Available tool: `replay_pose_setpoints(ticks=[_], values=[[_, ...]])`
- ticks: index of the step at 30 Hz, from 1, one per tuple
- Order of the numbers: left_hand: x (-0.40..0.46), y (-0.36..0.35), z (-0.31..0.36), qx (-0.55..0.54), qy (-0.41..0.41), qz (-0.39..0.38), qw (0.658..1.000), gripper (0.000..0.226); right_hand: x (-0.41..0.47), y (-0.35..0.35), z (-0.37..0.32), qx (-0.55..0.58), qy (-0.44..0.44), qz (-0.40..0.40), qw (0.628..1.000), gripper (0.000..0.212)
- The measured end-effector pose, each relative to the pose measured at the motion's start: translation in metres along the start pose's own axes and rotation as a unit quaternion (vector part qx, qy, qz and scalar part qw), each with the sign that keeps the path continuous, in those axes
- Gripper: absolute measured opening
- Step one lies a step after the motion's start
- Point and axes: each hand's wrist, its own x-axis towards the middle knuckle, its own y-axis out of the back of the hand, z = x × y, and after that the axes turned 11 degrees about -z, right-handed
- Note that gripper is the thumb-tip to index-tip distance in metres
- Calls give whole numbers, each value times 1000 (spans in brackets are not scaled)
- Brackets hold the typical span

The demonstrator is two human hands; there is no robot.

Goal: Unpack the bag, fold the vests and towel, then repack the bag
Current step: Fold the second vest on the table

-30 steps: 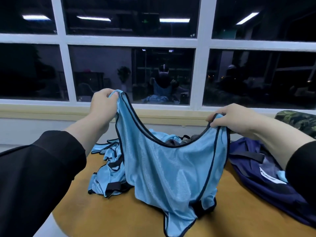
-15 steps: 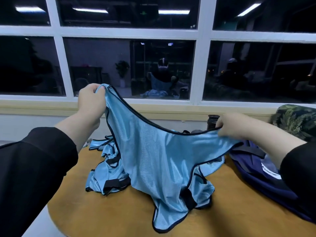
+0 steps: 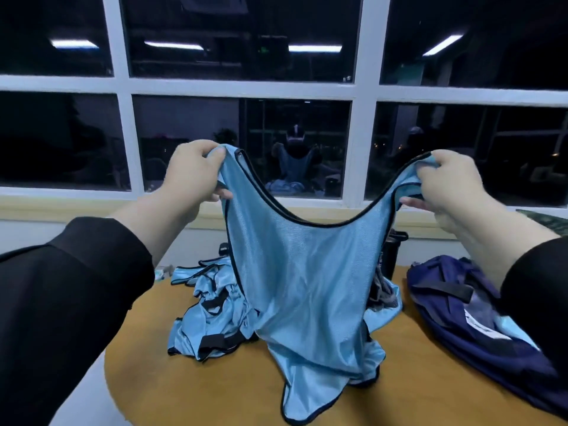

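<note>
A: Status on the hands?

B: Both up at window height, well apart. Left hand (image 3: pixel 192 172) pinches one shoulder strap of a light blue vest (image 3: pixel 302 272), fingers curled round the fabric. Right hand (image 3: pixel 447 182) grips the other strap the same way. Neckline with black trim sags between them.

A: Vest clear of the table?

B: No. It hangs spread open, and its lower hem touches the round wooden table (image 3: pixel 190 392), folding a little there.

A: Other vests?

B: Crumpled pile of blue vests (image 3: pixel 212 321) on the table, just left of and behind the held one. Black bands visible in it. Can't count them.

A: Bag?

B: Navy bag (image 3: pixel 455 305) lies on the table at the right, slumped, black strap across the top. Mouth looks open toward me; a strip of light blue fabric and a white patch show at the opening. Right sleeve covers part of it, so can't tell what else is inside.

A: Anything else?

B: Dark bottle (image 3: pixel 392 253) stands behind the held vest, mostly hidden. Some grey fabric (image 3: pixel 382 295) bunched just below it; can't tell what it is.
</note>
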Motion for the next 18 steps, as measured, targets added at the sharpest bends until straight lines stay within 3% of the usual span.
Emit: replay_pose_setpoints(ticks=[2,5,12,18], values=[[-8,6,19,-111,18,-23,993,25,-3,4,-15,144,9,-4,990,24],[-18,10,45,-143,-16,-14,989,25,-12,9,-38,192,60,6,980,23],[-28,33,92,-58,-85,34,994,25,-44,31,-93,119,189,43,974,34],[-31,44,131,-97,-145,87,981,30,-55,45,-130,101,284,111,947,26]])
